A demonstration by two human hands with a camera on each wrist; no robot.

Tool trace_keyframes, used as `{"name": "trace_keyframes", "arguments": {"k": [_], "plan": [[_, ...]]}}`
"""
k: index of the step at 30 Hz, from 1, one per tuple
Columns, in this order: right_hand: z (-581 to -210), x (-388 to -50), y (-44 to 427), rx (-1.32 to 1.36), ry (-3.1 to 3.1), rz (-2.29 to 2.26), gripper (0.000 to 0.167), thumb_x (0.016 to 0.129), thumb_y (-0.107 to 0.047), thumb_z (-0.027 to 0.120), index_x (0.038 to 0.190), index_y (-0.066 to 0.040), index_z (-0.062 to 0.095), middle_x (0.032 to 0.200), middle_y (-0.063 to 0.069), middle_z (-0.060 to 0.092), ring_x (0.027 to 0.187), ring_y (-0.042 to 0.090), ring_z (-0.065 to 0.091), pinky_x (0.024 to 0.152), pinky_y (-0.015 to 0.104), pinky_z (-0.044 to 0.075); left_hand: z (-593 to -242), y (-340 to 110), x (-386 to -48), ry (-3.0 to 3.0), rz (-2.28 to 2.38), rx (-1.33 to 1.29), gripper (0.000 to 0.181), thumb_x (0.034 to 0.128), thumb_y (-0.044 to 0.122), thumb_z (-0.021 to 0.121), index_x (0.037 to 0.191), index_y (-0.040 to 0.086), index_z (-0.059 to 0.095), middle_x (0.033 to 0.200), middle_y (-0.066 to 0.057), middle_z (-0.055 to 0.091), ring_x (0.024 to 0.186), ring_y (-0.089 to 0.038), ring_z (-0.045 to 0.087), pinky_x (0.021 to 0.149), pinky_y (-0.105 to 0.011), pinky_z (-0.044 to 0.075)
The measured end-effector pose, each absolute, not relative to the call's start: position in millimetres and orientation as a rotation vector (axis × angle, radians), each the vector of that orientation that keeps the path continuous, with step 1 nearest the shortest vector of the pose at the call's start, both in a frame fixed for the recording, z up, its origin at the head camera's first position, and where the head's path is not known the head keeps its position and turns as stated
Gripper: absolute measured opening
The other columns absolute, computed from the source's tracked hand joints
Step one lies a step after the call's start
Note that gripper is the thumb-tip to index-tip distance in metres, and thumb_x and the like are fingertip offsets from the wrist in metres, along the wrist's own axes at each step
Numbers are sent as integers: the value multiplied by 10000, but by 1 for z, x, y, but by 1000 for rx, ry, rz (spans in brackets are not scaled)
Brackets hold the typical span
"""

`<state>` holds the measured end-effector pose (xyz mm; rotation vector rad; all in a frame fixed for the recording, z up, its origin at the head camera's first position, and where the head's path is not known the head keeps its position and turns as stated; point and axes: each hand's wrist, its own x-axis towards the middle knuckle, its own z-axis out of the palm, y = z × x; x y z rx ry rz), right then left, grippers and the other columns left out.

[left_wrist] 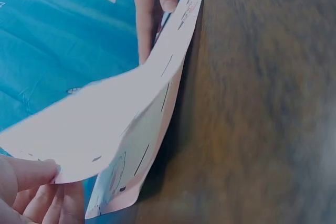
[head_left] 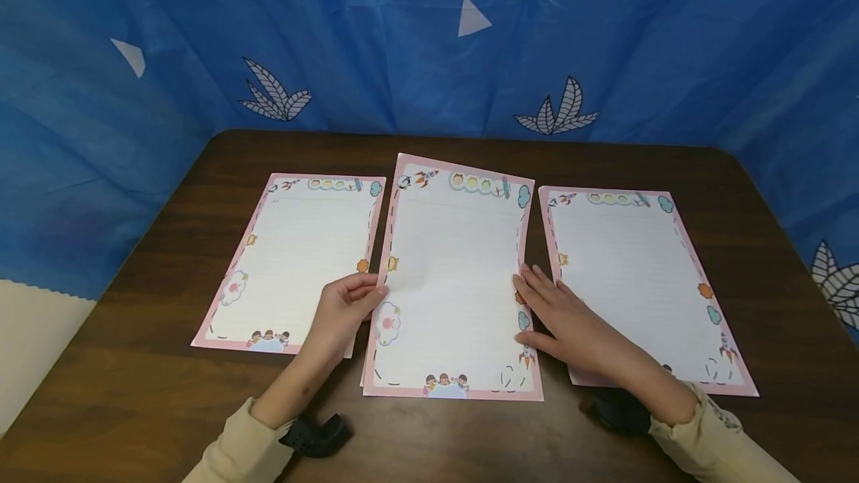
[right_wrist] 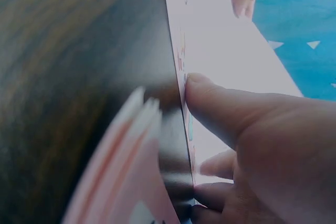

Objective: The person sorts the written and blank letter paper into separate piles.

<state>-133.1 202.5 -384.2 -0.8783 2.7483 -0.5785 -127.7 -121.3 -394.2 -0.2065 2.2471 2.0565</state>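
Observation:
The upper sheet (head_left: pixel 456 282) in the middle is writing paper with a pink cartoon border. My left hand (head_left: pixel 340 315) pinches its left edge between thumb and fingers. That side is raised, and in the left wrist view another bordered sheet (left_wrist: pixel 157 145) shows beneath it. On the opposite edge lies my right hand (head_left: pixel 570 323), its fingers fairly straight and touching the paper. The right wrist view shows the right thumb (right_wrist: pixel 210 103) on the border, with the other fingers by the edge.
Similar bordered paper lies on both sides: a left sheet (head_left: pixel 302 259) and a right stack (head_left: pixel 624 274), whose several layers show in the right wrist view. All of it is on a dark wooden table (head_left: pixel 443 438). Behind hangs a blue curtain (head_left: pixel 403 36).

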Motion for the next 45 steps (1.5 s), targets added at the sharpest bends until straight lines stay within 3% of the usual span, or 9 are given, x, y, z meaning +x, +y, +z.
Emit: {"name": "trace_keyframes", "arguments": {"k": [5, 9, 16, 19, 29, 35, 39, 42, 45], "plan": [[-384, -134, 202, -733, 2732, -678, 943, 854, -300, 693, 1482, 15, 64, 1520, 202, 119, 1365, 371, 148, 1049, 556, 173, -395, -123, -128, 2242, 2087, -210, 196, 878, -9, 625, 1036, -125, 617, 886, -170, 679, 724, -156, 649, 654, -246, 535], [-382, -135, 201, -655, 2720, -731, 951, 868, -316, 674, 1490, -16, 20, 1517, 195, 136, 1335, 411, 211, 1026, 564, 223, -395, -124, -129, 2229, 2108, -221, 180, 880, -10, 623, 1019, -123, 626, 864, -162, 683, 714, -154, 652, 649, -254, 537], [-380, -136, 200, -523, 2736, -904, 875, 895, -282, 646, 1507, -85, 53, 1438, 185, 344, 1269, 434, 326, 915, 580, 375, -395, -125, -129, 2253, 2122, -258, 157, 874, 1, 637, 981, -113, 646, 846, -164, 687, 684, -163, 651, 616, -259, 538], [-380, -137, 199, -524, 2749, -1028, 831, 896, -204, 649, 1507, -90, 97, 1379, 151, 433, 1229, 374, 412, 882, 537, 426, -395, -124, -129, 2267, 2122, -282, 153, 870, 0, 642, 974, -111, 648, 844, -162, 687, 675, -160, 650, 602, -247, 534], [-379, -137, 197, -556, 2727, -1200, 793, 903, -103, 631, 1503, -77, 112, 1391, 174, 408, 1183, 302, 488, 832, 391, 475, -395, -123, -129, 2224, 2166, -313, 177, 872, 5, 641, 995, -123, 638, 864, -163, 688, 696, -159, 659, 620, -254, 538], [-376, -135, 197, -486, 2763, -1360, 816, 848, 11, 666, 1499, -201, 223, 1252, 173, 557, 931, 224, 649, 725, 295, 523, -392, -120, -128, 2167, 2236, -323, 183, 870, -13, 636, 1003, -138, 629, 859, -153, 689, 698, -165, 662, 621, -264, 541], [-373, -135, 197, -442, 2811, -1456, 781, 833, 18, 680, 1471, -246, 315, 1005, 119, 671, 651, 155, 629, 515, 205, 494, -388, -118, -127, 2147, 2262, -326, 188, 872, -16, 632, 1017, -136, 629, 875, -159, 688, 718, -171, 664, 631, -268, 542], [-370, -135, 198, -442, 2794, -1568, 723, 844, 11, 668, 1451, -236, 364, 886, 76, 681, 558, 151, 580, 424, 226, 429, -385, -116, -127, 2130, 2276, -320, 201, 876, -15, 626, 1036, -137, 624, 902, -170, 684, 741, -178, 669, 647, -281, 543], [-367, -136, 201, -444, 2743, -1690, 676, 854, 9, 657, 1438, -209, 394, 850, 77, 684, 573, 153, 603, 460, 221, 469, -381, -115, -128, 2105, 2298, -318, 214, 884, -11, 618, 1050, -146, 613, 916, -178, 680, 741, -180, 669, 654, -298, 544]]}}
